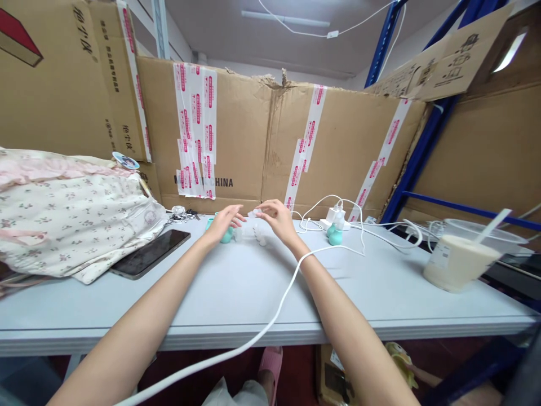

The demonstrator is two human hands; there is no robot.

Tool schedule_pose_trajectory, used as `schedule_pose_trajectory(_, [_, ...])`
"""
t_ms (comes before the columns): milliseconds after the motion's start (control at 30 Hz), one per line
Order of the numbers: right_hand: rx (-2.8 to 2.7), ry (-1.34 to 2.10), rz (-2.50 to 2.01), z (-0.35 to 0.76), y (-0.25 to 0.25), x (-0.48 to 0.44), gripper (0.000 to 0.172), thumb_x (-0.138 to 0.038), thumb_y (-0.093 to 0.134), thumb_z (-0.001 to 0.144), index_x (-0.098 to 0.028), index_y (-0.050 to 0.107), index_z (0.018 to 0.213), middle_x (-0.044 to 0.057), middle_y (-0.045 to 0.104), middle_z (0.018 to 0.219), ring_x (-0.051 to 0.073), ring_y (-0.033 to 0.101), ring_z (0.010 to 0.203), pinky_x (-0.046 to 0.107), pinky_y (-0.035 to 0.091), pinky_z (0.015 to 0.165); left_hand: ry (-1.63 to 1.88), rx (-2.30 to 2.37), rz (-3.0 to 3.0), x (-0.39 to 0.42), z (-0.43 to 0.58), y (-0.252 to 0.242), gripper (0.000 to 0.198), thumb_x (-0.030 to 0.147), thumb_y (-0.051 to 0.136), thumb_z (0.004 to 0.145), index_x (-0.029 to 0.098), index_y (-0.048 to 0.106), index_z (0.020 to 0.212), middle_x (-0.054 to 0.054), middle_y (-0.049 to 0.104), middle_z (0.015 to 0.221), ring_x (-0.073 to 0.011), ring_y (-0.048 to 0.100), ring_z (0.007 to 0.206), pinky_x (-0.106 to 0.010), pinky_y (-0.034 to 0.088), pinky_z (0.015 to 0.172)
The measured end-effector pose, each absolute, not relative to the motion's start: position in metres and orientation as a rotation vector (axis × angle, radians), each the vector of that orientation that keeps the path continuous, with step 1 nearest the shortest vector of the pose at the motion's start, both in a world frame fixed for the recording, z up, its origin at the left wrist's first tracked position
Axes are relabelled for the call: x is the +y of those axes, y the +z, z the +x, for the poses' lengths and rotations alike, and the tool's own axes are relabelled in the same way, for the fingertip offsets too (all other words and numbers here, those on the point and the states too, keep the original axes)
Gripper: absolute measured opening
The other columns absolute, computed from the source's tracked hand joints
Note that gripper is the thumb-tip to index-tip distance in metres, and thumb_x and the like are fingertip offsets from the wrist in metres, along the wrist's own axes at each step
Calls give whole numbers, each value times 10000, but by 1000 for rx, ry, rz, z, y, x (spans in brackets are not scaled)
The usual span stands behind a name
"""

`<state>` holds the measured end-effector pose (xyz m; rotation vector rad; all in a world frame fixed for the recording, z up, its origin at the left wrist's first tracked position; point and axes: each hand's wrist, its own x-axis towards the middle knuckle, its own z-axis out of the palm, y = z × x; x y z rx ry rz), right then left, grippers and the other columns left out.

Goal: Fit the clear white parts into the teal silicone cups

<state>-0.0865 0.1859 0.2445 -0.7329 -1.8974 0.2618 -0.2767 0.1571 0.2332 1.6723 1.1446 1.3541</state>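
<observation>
My left hand (226, 224) is over the teal pieces (227, 235) near the back of the table, fingers apart and pointing right; it partly hides them. Between my hands lie several small clear pieces (249, 235). My right hand (274, 217) pinches a small clear piece (254, 213) between thumb and fingertips, just above the others. A teal bottle-like object with a clear top (335, 234) stands further right, apart from both hands.
A floral cloth (76, 214) and a black phone (152, 254) lie at left. A white cable (279, 310) loops over my right forearm. A white charger (333, 214) sits behind the teal bottle. At right stands a cup of beige liquid (459, 259). Cardboard (245, 129) walls the back.
</observation>
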Motion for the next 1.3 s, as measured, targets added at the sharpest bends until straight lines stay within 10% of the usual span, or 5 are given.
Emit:
schedule_pose_trajectory(233, [-2171,-422,-1269,-56,256,180,159,-292,611,787,-201,665,905,41,637,916,187,588,854,276,355,704,1805,1647,1931,153,-301,237,367,393,327,886,159,609,910,-5,600,656,-101,491,537,-223,363,589])
schedule_pose_trajectory(700, [-2355,-359,-1517,-47,247,188,286,-357,667,733,-282,655,1008,37,609,1075,218,513,1053,358,309,872,1603,1791,2014,157,-304,228,380,423,318,881,185,613,861,7,617,661,-128,539,612,-230,350,607])
schedule_pose_trajectory(1133, [-2407,245,-1036,-70,244,183,11,-177,672,677,-186,674,681,-3,639,692,105,534,623,217,328,582,1515,1582,2106,151,-288,235,338,456,419,840,170,597,858,-12,604,663,-132,544,630,-228,389,612])
schedule_pose_trajectory(1300, [-1714,909,-692,-90,245,185,199,-291,688,644,-121,625,724,54,637,730,134,575,654,239,439,590,1216,1167,2073,144,-262,235,463,495,516,772,161,497,1092,-29,618,776,-130,545,635,-222,422,544])
